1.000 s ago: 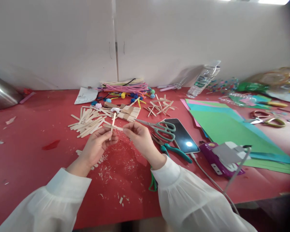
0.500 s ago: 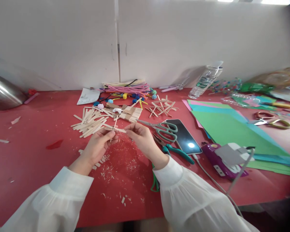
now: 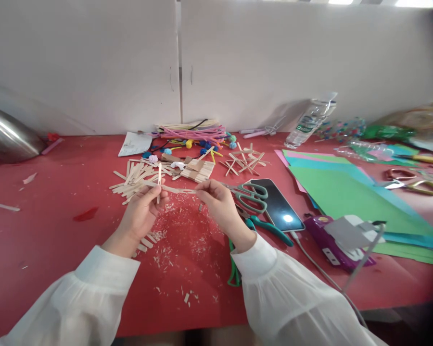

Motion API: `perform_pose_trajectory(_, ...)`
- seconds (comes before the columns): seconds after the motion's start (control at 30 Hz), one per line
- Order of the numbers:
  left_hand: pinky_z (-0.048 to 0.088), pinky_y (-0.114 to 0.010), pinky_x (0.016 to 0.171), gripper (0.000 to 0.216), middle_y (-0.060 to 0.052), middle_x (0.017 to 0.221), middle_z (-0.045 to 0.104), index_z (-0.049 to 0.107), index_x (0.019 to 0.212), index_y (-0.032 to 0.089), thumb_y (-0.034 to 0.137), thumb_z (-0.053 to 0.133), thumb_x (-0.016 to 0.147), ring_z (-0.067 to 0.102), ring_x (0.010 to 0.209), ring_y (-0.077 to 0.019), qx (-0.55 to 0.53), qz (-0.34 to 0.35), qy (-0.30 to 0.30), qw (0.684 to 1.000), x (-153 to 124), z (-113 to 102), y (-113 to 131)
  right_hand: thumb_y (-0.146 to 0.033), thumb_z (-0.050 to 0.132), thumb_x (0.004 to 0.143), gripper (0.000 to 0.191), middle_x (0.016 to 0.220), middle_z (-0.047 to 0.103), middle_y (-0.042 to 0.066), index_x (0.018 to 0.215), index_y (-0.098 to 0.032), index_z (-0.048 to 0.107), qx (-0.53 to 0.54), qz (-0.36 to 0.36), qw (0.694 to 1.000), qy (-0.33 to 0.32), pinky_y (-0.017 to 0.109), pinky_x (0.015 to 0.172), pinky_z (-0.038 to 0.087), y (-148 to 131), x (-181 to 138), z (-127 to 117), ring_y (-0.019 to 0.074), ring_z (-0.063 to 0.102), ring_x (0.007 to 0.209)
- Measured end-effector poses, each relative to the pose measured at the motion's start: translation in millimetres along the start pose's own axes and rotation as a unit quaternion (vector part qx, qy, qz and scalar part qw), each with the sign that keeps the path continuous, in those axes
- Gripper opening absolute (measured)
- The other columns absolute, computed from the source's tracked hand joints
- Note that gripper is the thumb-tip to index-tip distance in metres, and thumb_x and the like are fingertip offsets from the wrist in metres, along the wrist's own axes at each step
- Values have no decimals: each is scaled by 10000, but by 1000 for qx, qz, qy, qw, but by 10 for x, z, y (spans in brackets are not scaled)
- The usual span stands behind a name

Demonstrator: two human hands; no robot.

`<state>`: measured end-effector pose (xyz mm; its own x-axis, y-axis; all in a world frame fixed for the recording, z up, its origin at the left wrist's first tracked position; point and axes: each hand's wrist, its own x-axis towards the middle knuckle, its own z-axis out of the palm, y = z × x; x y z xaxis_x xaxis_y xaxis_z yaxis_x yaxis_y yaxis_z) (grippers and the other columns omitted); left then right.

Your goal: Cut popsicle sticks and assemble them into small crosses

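Observation:
My left hand (image 3: 141, 212) pinches an upright wooden craft stick (image 3: 159, 177) above the red table (image 3: 50, 211). My right hand (image 3: 219, 205) pinches the right end of a second stick (image 3: 176, 190), which lies crosswise and reaches left to the upright one. Both hands hover over a patch of wood shavings (image 3: 182, 226). A loose pile of wooden sticks (image 3: 133, 179) lies just behind the left hand. Both arms wear white sleeves.
Green-handled scissors (image 3: 247, 193), a phone (image 3: 277, 204) on a cable, green pliers (image 3: 265, 226) and a purple glue gun (image 3: 337, 238) lie right of my hands. Coloured paper sheets (image 3: 342, 192), a plastic bottle (image 3: 308, 122), pipe cleaners (image 3: 195, 132) and stick crosses (image 3: 243, 161) sit farther back. A metal bowl (image 3: 7, 137) is far left.
The hands have drawn a little apart. The upright stick in my left hand shifted left, and the crosswise stick now stretches between the two hands.

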<state>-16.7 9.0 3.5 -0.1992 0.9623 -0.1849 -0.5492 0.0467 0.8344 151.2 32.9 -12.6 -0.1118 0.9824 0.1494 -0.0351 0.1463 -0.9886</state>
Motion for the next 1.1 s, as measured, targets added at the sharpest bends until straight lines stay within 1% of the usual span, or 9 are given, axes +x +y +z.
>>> perform_pose_trajectory(0.07,527,-123,547,127,16,589,627,669,788,125,61,594,707,595,544,-51,-3,4,9,1000,14,-8,12,-207,514,662,64,559,463,-58,709,-176,545,15,7,1000,21,226,500,323,-11,2,-4,81,399,498)
perform_pose_trajectory(0.17,531,-128,550,74,19,576,623,656,719,126,68,620,690,602,549,-57,1,11,14,1000,22,-18,13,-190,481,665,89,525,430,-63,698,-179,563,25,0,998,54,227,497,314,-42,3,-11,81,377,481)
perform_pose_trajectory(0.27,530,-135,557,48,20,564,624,631,647,126,85,654,660,609,553,-63,12,10,11,1000,11,-19,-7,-202,454,703,166,508,411,-56,737,-183,615,8,-18,998,56,236,505,325,-66,-1,-20,90,375,482)
perform_pose_trajectory(0.4,525,-146,574,86,23,568,625,615,635,131,125,700,619,613,561,-70,30,-3,-7,1000,-23,-7,-53,-196,431,770,239,614,460,-16,791,-207,669,-93,-114,989,30,255,584,382,-82,-46,-13,109,444,574)
perform_pose_trajectory(0.5,524,-166,601,129,26,572,619,600,623,132,155,724,596,613,576,-75,44,-13,-19,999,-46,7,-88,-182,446,797,235,731,500,17,878,-212,664,-179,-208,961,-4,274,655,426,-89,-104,21,130,503,683)
perform_pose_trajectory(0.6,521,-190,601,161,28,581,617,599,637,134,188,741,582,612,585,-86,51,-22,-30,998,-62,17,-111,-190,501,799,224,839,525,47,983,-202,627,-266,-271,924,-51,289,690,455,-76,-147,62,152,531,765)
perform_pose_trajectory(0.73,494,-170,548,199,31,601,617,616,663,134,225,760,561,595,583,-79,64,-39,-36,997,-76,19,-116,-166,500,821,216,880,535,78,1002,-181,617,-372,-311,870,-82,305,709,465,-43,-159,92,178,525,812)
perform_pose_trajectory(0.83,460,-147,504,201,45,569,584,610,635,131,223,767,552,560,545,-59,68,-45,-33,996,-82,26,-111,-184,455,857,210,832,545,84,952,-160,641,-409,-325,850,-66,301,675,457,-39,-154,94,178,518,773)
perform_pose_trajectory(1.1,445,-161,544,205,27,608,611,655,692,132,213,765,540,541,564,-57,78,2,-38,996,-73,42,-150,-204,443,866,232,799,542,64,903,-185,672,-365,-317,875,-38,260,633,443,-36,-161,99,142,513,704)
